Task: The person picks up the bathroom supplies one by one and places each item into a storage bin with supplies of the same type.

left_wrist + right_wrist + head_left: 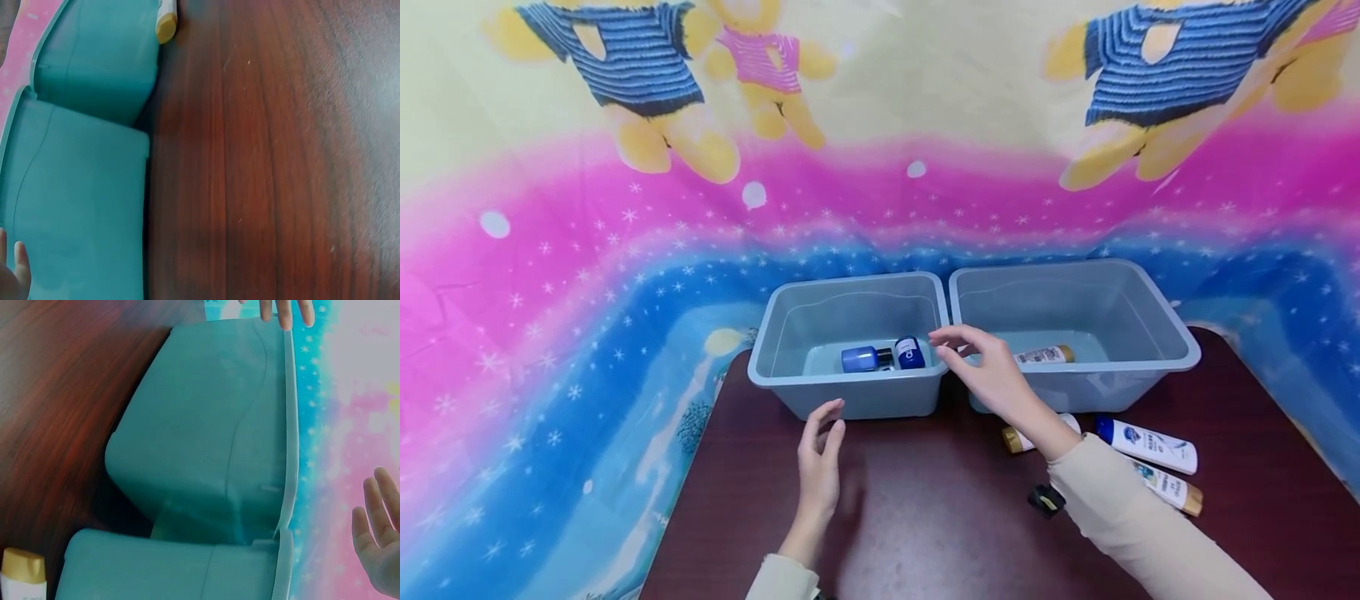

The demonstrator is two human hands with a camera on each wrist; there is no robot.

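My right hand (992, 375) hovers over the adjoining rims of two grey-blue plastic bins, its fingers loosely bent and holding nothing. Inside the left bin (865, 398) lie a blue bottle (857, 359) with a black cap and a dark blue bottle (910, 353), just left of the right fingertips. My left hand (820, 467) is empty too, raised in front of the left bin with fingers relaxed. The right bin (1075, 390) holds a bottle (1043, 355) with a gold cap, partly hidden by my right hand. In the right wrist view, my right hand (380, 540) shows spread fingers.
On the dark wooden table (917, 525), right of my forearm, lie a white bottle with a blue cap (1153, 446) and a gold-capped bottle (1172, 487). Another gold-capped bottle (1018, 440) is partly behind my right wrist. A patterned cloth (865, 200) hangs behind the bins.
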